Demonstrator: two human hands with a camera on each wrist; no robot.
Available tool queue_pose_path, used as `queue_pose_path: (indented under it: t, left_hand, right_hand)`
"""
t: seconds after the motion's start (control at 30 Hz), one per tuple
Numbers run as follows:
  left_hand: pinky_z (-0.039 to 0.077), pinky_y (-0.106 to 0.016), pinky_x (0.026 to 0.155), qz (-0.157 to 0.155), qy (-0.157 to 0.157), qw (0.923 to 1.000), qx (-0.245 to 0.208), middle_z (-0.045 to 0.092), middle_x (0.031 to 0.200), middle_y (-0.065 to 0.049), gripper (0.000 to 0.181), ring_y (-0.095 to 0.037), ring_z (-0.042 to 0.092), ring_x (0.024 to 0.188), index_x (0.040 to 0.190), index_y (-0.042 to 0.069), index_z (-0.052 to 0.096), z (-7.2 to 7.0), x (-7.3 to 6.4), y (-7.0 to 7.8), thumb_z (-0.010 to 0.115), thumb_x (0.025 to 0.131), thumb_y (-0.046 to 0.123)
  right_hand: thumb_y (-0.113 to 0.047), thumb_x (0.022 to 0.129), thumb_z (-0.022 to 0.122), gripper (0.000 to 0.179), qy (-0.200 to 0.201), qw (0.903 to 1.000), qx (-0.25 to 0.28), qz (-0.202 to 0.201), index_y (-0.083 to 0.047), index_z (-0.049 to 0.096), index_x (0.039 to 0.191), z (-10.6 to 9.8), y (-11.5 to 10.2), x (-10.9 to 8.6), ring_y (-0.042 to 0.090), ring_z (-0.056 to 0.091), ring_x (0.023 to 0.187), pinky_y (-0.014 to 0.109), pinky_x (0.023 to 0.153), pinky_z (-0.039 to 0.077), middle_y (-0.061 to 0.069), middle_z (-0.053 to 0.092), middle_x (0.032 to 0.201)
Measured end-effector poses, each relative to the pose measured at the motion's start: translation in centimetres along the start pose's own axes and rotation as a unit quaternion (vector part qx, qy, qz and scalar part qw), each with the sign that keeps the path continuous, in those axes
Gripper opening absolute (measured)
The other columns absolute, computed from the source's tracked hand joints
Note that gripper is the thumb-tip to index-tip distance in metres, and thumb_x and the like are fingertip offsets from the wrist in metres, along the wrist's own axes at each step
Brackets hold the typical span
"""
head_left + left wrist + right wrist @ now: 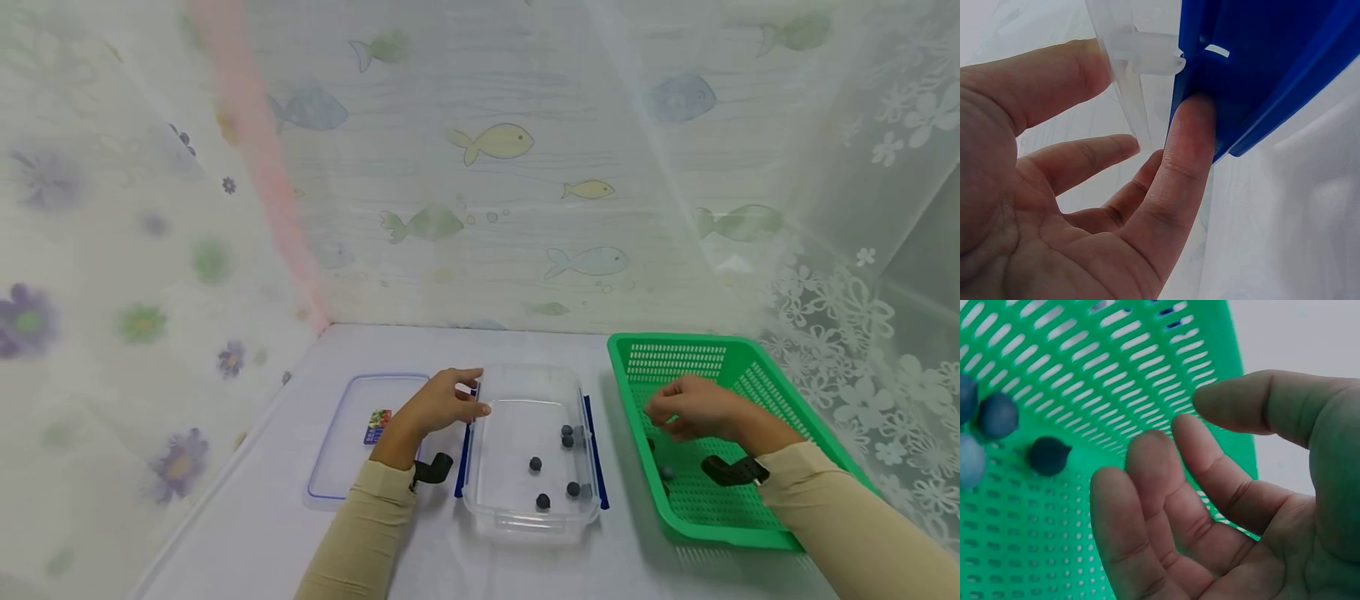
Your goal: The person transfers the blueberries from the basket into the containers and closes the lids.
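A clear plastic box (510, 437) with blue side latches (1241, 75) stands in the middle of the table, several blueberries (535, 464) lying loose on its floor. My left hand (442, 400) holds the box's left side: the thumb is against the clear wall, and a finger touches the hanging blue latch. Over the green basket (750, 527) at the right, my right hand (693, 408) hovers with loosely bent fingers and nothing visible between them. More blueberries (1049, 455) lie in the basket, near its slotted wall, beyond the fingertips in the right wrist view.
A clear lid with a blue rim (330, 425) lies flat left of the box, bearing a colourful label (377, 426), partly behind my left forearm. White table (255, 533) surrounds the containers. Patterned sheer curtains (450, 275) hang behind and at both sides.
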State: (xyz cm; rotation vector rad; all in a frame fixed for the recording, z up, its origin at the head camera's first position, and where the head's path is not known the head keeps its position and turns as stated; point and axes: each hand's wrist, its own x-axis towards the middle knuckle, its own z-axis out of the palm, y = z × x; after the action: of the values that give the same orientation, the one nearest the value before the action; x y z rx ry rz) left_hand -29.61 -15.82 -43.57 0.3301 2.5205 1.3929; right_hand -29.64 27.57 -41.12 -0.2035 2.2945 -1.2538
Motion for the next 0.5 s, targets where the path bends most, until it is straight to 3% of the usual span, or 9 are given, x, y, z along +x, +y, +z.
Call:
queue_pose_path:
  t: [0.3,0.5]
  left_hand:
    - [0.061,-0.040,0.091,0.005,-0.007,1.0000,0.002,0.052,0.149,-0.017,0.079,-0.020,0.070,0.103,0.158,0.012,0.045,0.4,-0.2,-0.2,0.083,0.090,0.023]
    - [0.061,-0.039,0.089,0.013,0.002,0.9999,0.005,0.053,0.148,-0.017,0.078,-0.020,0.070,0.102,0.157,0.012,0.045,0.1,-0.3,0.2,0.083,0.090,0.023]
  right_hand:
    - [-0.022,0.102,0.062,0.036,0.010,0.9986,-0.049,0.019,0.006,0.068,0.125,0.6,1.4,-0.2,0.021,0.069,0.080,0.040,0.072,0.061,0.014,0.071,0.110]
    - [-0.023,0.104,0.061,0.042,0.003,0.9972,-0.073,0.015,0.010,0.065,0.130,0.5,1.4,0.4,0.022,0.072,0.092,0.041,0.077,0.063,0.016,0.072,0.118]
